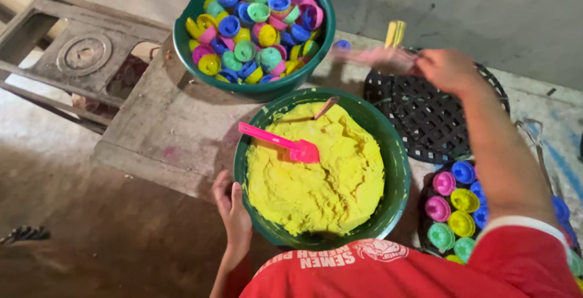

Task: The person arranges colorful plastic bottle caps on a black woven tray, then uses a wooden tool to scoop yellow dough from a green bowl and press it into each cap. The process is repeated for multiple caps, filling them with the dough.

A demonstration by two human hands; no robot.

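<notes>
Centrally, green basin (396, 170) heaped with yellow powdery mass (316, 176), resting on worn wooden bench (164, 128). Pink scoop (282, 144) lying on the mass toward 11 o'clock, blade sunk slightly, handle free; thin wooden stick (326, 107) planted near the rim at 12 o'clock. Left hand (232, 210) at 8 o'clock of the basin, fingers curled against the outer wall just below the rim, steadying rather than clasping. Right hand (446, 70) extended toward 1 o'clock, above black lattice tray (425, 116); motion-blurred, pinkish streak beside the fingers, so grip state not determinable. Second basin (182, 43) at 11 o'clock of the first, full of empty plastic moulds (255, 24) in blue, green, pink and yellow. Filled moulds (452, 210), yellow mass showing in several, set in rows at 4 o'clock on another dark tray, partly hidden by red sleeve (522, 255).

Handling, as judged: yellow mass soft, crumbly, probably damp enough to hold a lump, hence best lifted with the scoop by its handle end. Loaded basin likely heavy and awkward by one edge; firm hold at opposite rims advisable. Moulds light, rigid, smooth-walled, easily pinched at the rim between thumb and finger, though liable to slip if dusted with powder.
</notes>
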